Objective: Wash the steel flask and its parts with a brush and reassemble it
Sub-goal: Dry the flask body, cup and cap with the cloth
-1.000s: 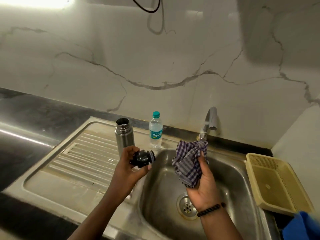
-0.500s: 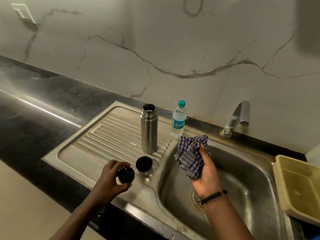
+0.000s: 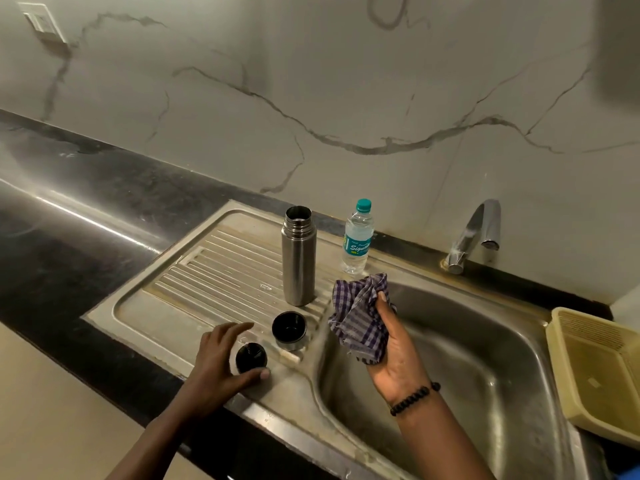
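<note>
The steel flask body point(image 3: 298, 261) stands upright and uncapped on the ribbed drainboard point(image 3: 214, 282). Its cup lid point(image 3: 289, 329) sits mouth-up just in front of it. The black stopper point(image 3: 251, 357) rests on the drainboard near the front edge. My left hand point(image 3: 221, 365) is spread around the stopper, with the thumb in front of it and the fingers behind it, straight and loose. My right hand point(image 3: 394, 351) grips a crumpled purple checked cloth point(image 3: 360, 317) over the left edge of the sink basin point(image 3: 485, 358). No brush is in view.
A small plastic water bottle point(image 3: 358, 237) with a teal cap stands behind the basin's left corner. The tap point(image 3: 474, 233) is at the back. A yellow plastic basket point(image 3: 602, 372) sits at the right. Black countertop point(image 3: 69, 244) runs to the left.
My left hand lowered the black stopper from mid-air onto the drainboard and loosened its fingers around it. The right hand kept holding the cloth. The camera turned left and down.
</note>
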